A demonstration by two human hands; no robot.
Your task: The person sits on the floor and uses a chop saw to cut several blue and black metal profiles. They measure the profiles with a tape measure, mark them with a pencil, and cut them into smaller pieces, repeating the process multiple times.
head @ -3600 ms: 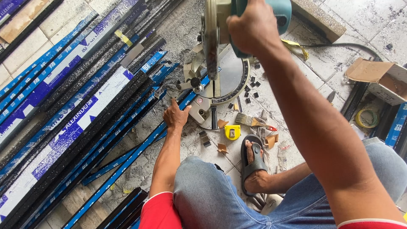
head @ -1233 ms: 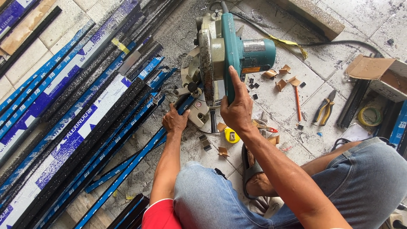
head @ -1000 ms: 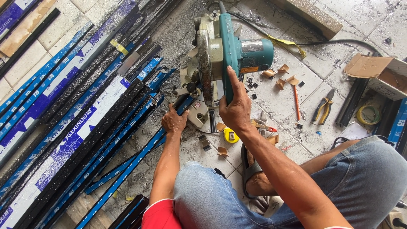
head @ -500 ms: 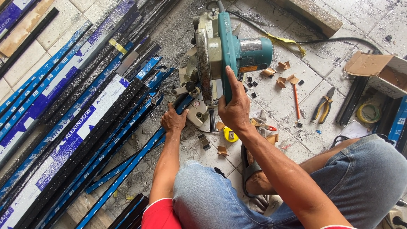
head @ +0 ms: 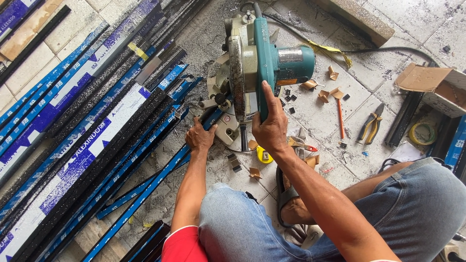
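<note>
A teal and grey mitre saw [head: 259,63] stands on the tiled floor in front of me, its head lowered. My right hand [head: 270,127] grips the saw's teal handle from above. My left hand [head: 199,136] presses down on a long blue-wrapped aluminium profile [head: 150,188] that runs from the lower left up onto the saw's base. The blade is mostly hidden by its guard.
Many long blue and black profiles [head: 82,121] lie side by side at left. Small offcuts, a yellow tape measure [head: 264,155], a red-handled screwdriver [head: 340,119], pliers [head: 372,124] and a cardboard box [head: 437,87] lie at right. My bent knees [head: 233,223] are below.
The saw head has come down from raised to lowered, with my right hand following it on the handle. My left hand has stayed on the blue profile.
</note>
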